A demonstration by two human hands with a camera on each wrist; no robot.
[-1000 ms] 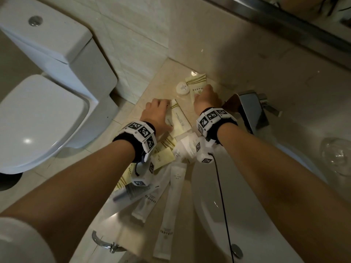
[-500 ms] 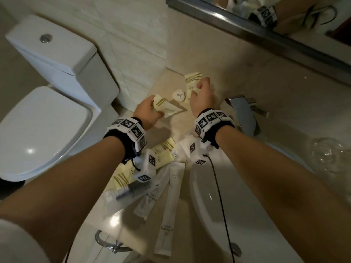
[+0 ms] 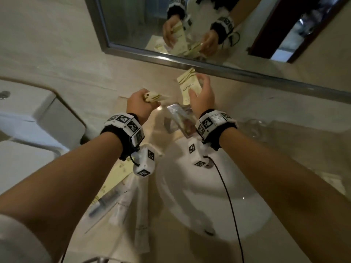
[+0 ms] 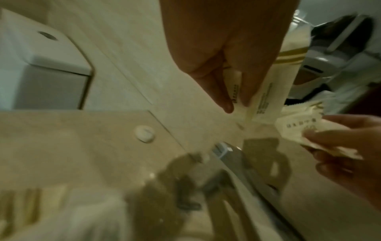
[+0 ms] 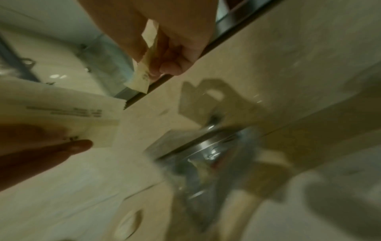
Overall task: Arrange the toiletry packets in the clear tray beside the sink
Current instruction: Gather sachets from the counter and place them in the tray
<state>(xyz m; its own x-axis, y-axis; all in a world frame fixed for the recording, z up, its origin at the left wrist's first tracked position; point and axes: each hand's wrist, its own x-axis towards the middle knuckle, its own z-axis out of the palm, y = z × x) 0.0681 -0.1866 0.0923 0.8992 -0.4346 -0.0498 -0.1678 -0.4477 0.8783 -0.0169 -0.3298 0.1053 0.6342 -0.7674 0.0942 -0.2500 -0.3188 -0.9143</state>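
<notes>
My left hand [image 3: 144, 98] pinches a cream packet with gold stripes [image 3: 154, 96] above the counter's back left corner; in the left wrist view its fingers [image 4: 226, 97] grip that packet [image 4: 266, 91]. My right hand [image 3: 198, 88] holds a second cream striped packet [image 3: 189, 85] upright just below the mirror, above the tap; in the right wrist view thumb and fingers [image 5: 164, 65] pinch it [image 5: 140, 79]. Several more packets [image 3: 121, 196] lie on the counter left of the basin. A clear glassy thing [image 3: 275, 128] shows right of the tap, too blurred to tell as the tray.
A chrome tap [image 3: 178, 118] stands between my hands over the white basin [image 3: 199, 196]. A small round white piece [image 4: 144, 133] lies on the beige counter [image 4: 62, 146]. The toilet tank [image 3: 38, 114] is at the left, the mirror [image 3: 190, 25] right behind.
Both hands have lifted off the counter, each with a packet, and moved right toward the tap. The view has swung up and right toward the mirror.
</notes>
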